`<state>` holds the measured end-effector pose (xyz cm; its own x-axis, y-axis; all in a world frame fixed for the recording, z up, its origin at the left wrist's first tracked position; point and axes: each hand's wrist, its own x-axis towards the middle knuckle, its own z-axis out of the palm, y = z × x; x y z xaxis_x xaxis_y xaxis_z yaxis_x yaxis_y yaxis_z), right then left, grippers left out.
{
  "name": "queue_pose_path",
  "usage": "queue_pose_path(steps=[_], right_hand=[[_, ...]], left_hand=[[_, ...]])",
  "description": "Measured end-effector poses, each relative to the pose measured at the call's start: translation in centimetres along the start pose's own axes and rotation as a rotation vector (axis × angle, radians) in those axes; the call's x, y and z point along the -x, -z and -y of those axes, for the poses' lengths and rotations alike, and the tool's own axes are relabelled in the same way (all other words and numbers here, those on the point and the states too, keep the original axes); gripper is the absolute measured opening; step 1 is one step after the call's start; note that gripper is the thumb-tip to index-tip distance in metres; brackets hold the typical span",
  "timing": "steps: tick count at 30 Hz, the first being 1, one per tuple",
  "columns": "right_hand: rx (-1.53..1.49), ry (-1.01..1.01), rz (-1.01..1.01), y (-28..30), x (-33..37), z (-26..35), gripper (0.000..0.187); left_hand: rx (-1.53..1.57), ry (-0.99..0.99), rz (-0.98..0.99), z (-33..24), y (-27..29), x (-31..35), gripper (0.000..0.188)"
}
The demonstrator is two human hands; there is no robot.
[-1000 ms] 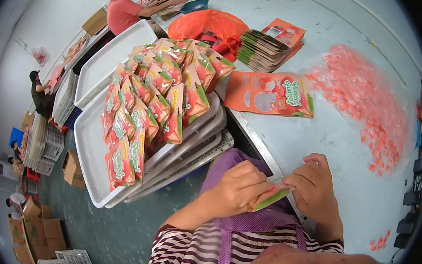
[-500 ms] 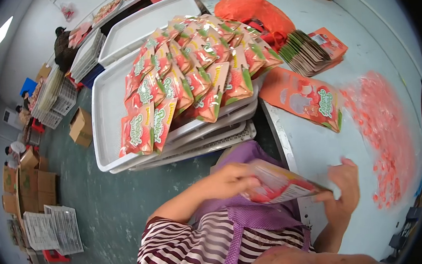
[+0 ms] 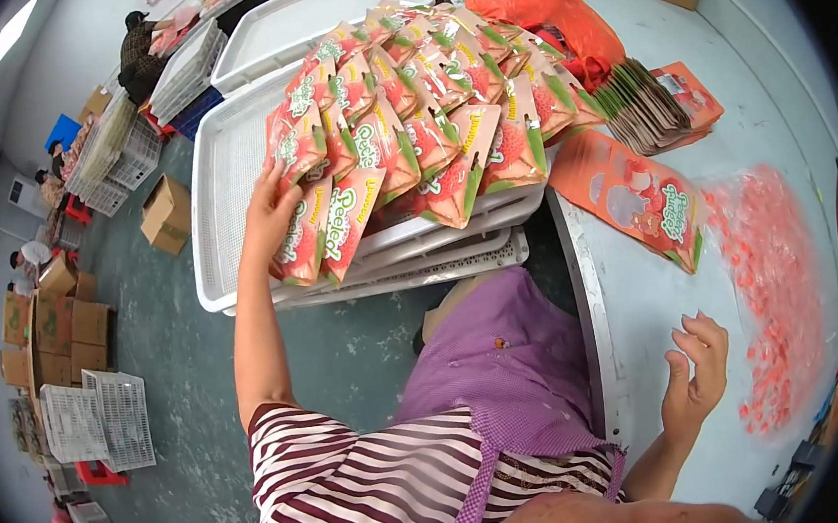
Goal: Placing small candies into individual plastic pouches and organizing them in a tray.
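My left hand [image 3: 270,215] reaches out over the white tray, its fingers on the lower left corner of a red and tan snack pouch [image 3: 298,151]. That pouch leans on the left side of a heap of similar filled pouches [image 3: 383,130], which overlap in rows in the white tray [image 3: 211,220]. Above the table's near part, my right hand [image 3: 693,377] is empty with its fingers apart. Close to it lie flat orange-red pouches [image 3: 633,198] in an overlapping stack and a clear plastic bag of small red-wrapped pieces [image 3: 766,301].
A fanned bundle of pouches [image 3: 645,107] and a red sack [image 3: 548,26] lie farther back on the pale table [image 3: 644,322]. More trays are stacked under the filled one. Cartons [image 3: 166,214], white crates [image 3: 119,422] and other people stand to the left.
The pouch held between both hands near my lap has gone to the heap's left side with my left hand. My right hand has let go and stays over the table.
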<state>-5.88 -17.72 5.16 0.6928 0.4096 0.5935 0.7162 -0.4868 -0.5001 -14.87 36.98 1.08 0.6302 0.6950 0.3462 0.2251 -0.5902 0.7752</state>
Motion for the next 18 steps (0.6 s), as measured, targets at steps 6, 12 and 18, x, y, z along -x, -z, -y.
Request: queue_pose_path(steps=[6, 12, 18], right_hand=[[-0.006, -0.020, -0.033, 0.3, 0.4, -0.2, 0.013], [-0.048, -0.080, 0.003, -0.9, -0.1, -0.8, 0.012], [-0.121, -0.248, 0.026, -2.8, -0.4, -1.9, 0.015]], left_hand=[[0.104, 0.042, 0.288, -0.1, 3.9, -0.8, 0.068], [0.241, 0.196, 0.252, 0.1, -0.1, 1.2, 0.064], [0.692, 0.123, 0.190, -5.6, -6.2, 1.0, 0.068]])
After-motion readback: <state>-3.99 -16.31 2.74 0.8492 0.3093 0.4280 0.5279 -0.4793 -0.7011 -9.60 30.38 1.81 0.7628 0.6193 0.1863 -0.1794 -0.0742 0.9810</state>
